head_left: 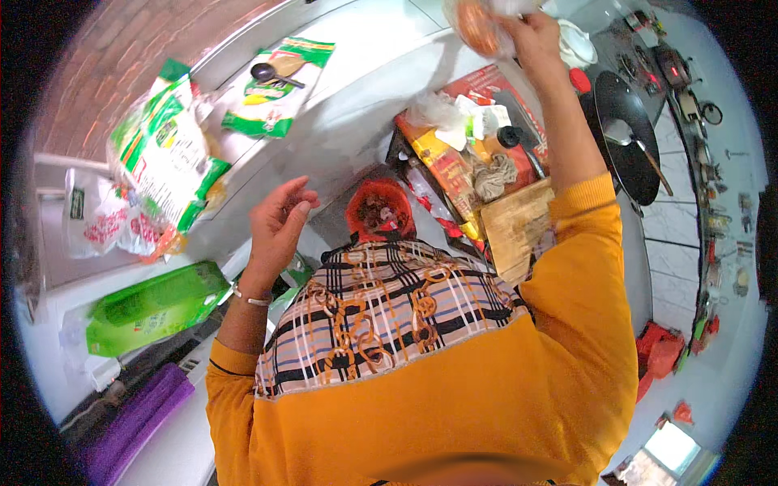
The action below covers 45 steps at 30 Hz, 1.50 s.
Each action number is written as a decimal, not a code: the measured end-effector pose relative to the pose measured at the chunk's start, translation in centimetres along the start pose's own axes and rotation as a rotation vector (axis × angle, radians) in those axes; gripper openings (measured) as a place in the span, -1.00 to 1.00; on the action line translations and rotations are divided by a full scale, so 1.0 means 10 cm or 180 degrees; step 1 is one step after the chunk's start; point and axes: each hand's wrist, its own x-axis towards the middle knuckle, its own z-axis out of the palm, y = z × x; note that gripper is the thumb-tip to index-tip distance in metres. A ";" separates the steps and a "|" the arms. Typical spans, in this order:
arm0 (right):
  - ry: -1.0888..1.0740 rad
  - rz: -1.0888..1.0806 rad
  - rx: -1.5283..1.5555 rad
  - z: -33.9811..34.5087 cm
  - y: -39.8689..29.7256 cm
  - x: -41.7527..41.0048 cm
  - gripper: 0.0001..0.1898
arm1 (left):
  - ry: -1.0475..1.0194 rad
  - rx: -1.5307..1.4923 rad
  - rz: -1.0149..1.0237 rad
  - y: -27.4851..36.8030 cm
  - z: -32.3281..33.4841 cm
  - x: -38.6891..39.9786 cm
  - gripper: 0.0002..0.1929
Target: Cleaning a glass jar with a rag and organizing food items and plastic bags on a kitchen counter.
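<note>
My right hand (535, 39) is raised at the top of the view, its fingers closed on a clear plastic bag (477, 27) with something orange-brown inside. A white bowl-like container (574, 44) stands just right of that hand. My left hand (282, 222) hangs in front of me with its fingers apart and slightly curled, touching nothing. Beyond it, a black spoon (276, 74) lies on a green and white packet (276, 115) on the white counter. Below, between my hands, is a red bin (380, 209) with scraps inside.
A wok (629, 164) with a spatula sits at the right. Nearer are a wooden cutting board (516, 228), a bundle of twine (495, 176) and a red-yellow box (434, 161). Large green-white bags (164, 152) fill the left counter; a green package (155, 310) lies below them.
</note>
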 end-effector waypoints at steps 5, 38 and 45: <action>-0.0274 0.0122 -0.0409 -0.17 0.80 -0.97 -0.72 | -0.0316 0.0257 -0.0182 -0.04 0.38 0.23 -0.66; -0.0222 0.2024 -0.0792 0.00 2.49 -1.95 -0.34 | -0.1040 0.0965 -0.0825 -0.61 1.34 0.82 -0.64; 0.0323 0.2539 0.0444 -0.13 2.60 -1.94 -0.68 | -0.0965 0.0826 -0.0986 -0.66 1.35 0.85 -0.65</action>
